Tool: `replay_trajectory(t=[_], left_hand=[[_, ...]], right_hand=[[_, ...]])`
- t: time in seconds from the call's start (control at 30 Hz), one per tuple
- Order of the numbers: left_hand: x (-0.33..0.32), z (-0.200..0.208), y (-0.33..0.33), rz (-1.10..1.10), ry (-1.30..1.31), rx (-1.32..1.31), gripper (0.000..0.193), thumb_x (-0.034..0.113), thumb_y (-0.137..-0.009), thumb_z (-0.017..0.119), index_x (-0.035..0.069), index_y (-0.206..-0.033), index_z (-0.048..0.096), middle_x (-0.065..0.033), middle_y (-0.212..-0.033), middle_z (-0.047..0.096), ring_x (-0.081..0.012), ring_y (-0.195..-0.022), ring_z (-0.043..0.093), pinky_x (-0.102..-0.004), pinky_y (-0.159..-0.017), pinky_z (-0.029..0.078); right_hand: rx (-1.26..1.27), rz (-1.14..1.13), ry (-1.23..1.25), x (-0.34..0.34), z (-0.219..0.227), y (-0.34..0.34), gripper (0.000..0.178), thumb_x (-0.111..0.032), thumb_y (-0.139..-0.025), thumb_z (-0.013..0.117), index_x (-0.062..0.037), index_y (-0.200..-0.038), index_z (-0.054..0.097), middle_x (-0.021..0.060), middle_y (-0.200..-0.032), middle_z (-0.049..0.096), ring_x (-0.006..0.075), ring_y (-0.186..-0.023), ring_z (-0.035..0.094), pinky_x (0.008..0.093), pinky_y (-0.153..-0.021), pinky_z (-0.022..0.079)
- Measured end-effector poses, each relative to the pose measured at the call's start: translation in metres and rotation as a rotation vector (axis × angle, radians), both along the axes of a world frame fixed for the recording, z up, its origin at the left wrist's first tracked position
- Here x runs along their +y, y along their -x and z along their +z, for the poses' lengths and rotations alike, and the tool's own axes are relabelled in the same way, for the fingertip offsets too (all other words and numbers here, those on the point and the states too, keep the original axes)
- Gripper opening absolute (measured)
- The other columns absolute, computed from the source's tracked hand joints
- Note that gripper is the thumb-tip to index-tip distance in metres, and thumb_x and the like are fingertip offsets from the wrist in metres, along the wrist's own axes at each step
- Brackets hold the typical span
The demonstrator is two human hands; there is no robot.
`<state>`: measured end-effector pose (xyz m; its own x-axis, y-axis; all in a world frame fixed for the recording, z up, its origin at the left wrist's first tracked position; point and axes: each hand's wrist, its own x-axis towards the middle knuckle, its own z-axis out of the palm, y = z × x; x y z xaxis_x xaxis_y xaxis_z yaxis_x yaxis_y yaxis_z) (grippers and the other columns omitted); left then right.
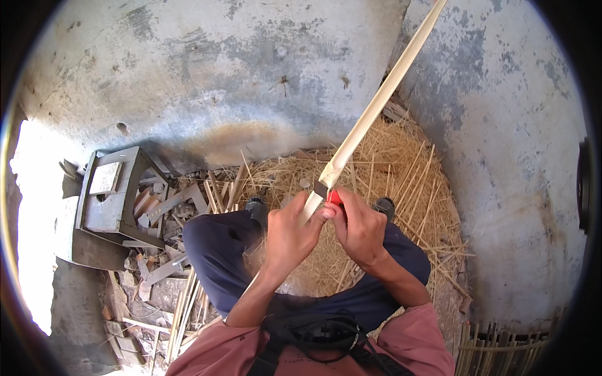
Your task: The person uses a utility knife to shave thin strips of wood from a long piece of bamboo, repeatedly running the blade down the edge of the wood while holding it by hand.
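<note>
Black straps [268, 358] lay nearest the camera, over a pink shirt [200, 351], below our landmark, the pale strip [382, 94], which slanted from the lap toward the wall [489, 125]. We found the left hand [291, 232] with fingers closed around the strip's near part; the right hand [360, 230], to its right, gripped a red-handled tool [335, 198], apparently a knife, its dark blade against the strip. We judged that excess force or a knot could make it slip and cut the nearby fingers. Right of the strip's near end stood a basket-like slatted piece [501, 354], contents not visible. Well left of the strip, scraps [179, 200] lay in or beside a wooden frame [125, 200]; we could not tell which.
</note>
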<state>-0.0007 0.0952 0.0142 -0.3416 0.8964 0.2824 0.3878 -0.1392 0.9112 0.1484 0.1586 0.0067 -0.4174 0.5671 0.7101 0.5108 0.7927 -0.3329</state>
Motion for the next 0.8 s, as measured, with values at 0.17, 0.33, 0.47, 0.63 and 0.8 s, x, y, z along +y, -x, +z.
replay_trajectory(t=[0.17, 0.33, 0.47, 0.63, 0.8], left_hand=[[0.003, -0.004, 0.006, -0.057, 0.030, -0.019, 0.033, 0.028, -0.098, 0.080, -0.002, -0.101, 0.066, -0.0022, -0.067, 0.057, -0.0048, -0.064, 0.043, -0.0280, -0.054, 0.039], [0.005, 0.006, 0.018, -0.227, 0.194, -0.065, 0.032, 0.026, -0.097, 0.078, -0.001, -0.103, 0.061, -0.0165, -0.073, 0.068, -0.0341, -0.066, 0.070, -0.0406, -0.063, 0.052], [0.009, 0.003, 0.014, -0.164, 0.092, -0.008, 0.031, 0.023, -0.097, 0.078, -0.001, -0.101, 0.059, -0.0185, -0.074, 0.068, -0.0336, -0.064, 0.069, -0.0404, -0.062, 0.052], [0.008, 0.004, 0.007, -0.098, 0.119, -0.023, 0.029, 0.021, -0.097, 0.079, -0.001, -0.103, 0.061, -0.0202, -0.075, 0.067, -0.0333, -0.065, 0.069, -0.0401, -0.061, 0.052], [0.007, -0.004, 0.009, -0.131, 0.106, -0.047, 0.028, 0.024, -0.098, 0.077, 0.000, -0.103, 0.063, -0.0186, -0.075, 0.067, -0.0303, -0.061, 0.066, -0.0388, -0.059, 0.050]], right_hand=[[-0.042, 0.043, 0.006, 0.011, 0.002, 0.000, 0.025, -0.018, -0.096, 0.074, -0.0069, -0.118, 0.068, 0.0073, -0.091, 0.073, 0.0253, -0.069, 0.072, 0.0360, -0.056, 0.054], [-0.070, 0.114, 0.066, 0.024, 0.014, -0.010, 0.025, -0.022, -0.096, 0.074, -0.0102, -0.118, 0.069, 0.0044, -0.092, 0.074, 0.0243, -0.070, 0.073, 0.0348, -0.055, 0.054], [-0.099, 0.078, 0.041, 0.021, 0.018, -0.011, 0.026, -0.024, -0.097, 0.074, -0.0132, -0.120, 0.070, 0.0030, -0.086, 0.072, 0.0228, -0.065, 0.071, 0.0357, -0.053, 0.053], [-0.170, -0.016, -0.004, 0.015, 0.017, -0.010, 0.028, -0.027, -0.097, 0.074, -0.0150, -0.122, 0.070, 0.0024, -0.078, 0.066, 0.0213, -0.059, 0.067, 0.0360, -0.050, 0.052], [-0.175, -0.057, -0.029, 0.013, 0.012, -0.011, 0.029, -0.026, -0.097, 0.075, -0.0152, -0.122, 0.070, 0.0025, -0.077, 0.066, 0.0211, -0.058, 0.067, 0.0360, -0.050, 0.051]])
